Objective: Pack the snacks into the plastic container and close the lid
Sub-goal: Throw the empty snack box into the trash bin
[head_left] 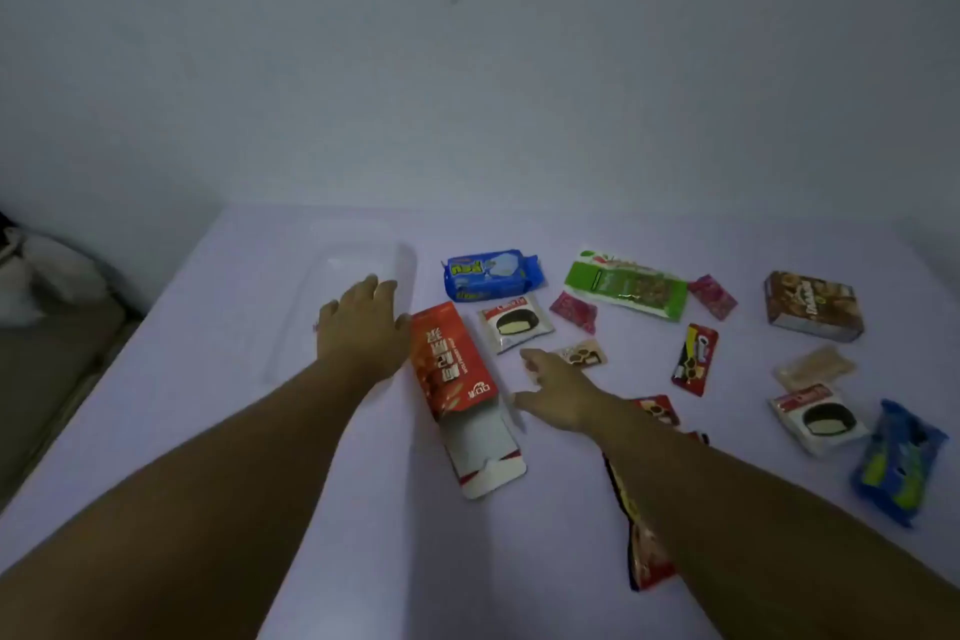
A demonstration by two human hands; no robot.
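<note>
the left hand point(363, 322) lies flat and spread, palm down, on the clear plastic container point(332, 276), near its right rim; it grips nothing. the right hand point(556, 392) is open too, with loose fingers, low over the table between the red box and a small beige packet point(582, 354); it holds nothing, and whether it touches the cloth cannot be told.

the container is a long, shallow, see-through shape with round corners, very pale against the table point(208, 405), which is covered in a smooth lilac surface. no snack is seen inside it. its lid cannot be made out.

the red box point(452, 364) is flat cardboard, lying just beside the left hand, and its near end flap point(488, 463) is open and shows white inside. behind it lies a shiny blue packet point(491, 274) and a white wrapper with a chocolate pie picture point(514, 324). further right are a long green glossy bag point(626, 284), two small pink packets point(574, 311), a brown carton point(813, 307), a dark red bar point(694, 359), a second pie wrapper point(818, 418) and another blue packet point(896, 463) at the edge.

the right forearm covers part of a red wrapper point(641, 551).
</note>
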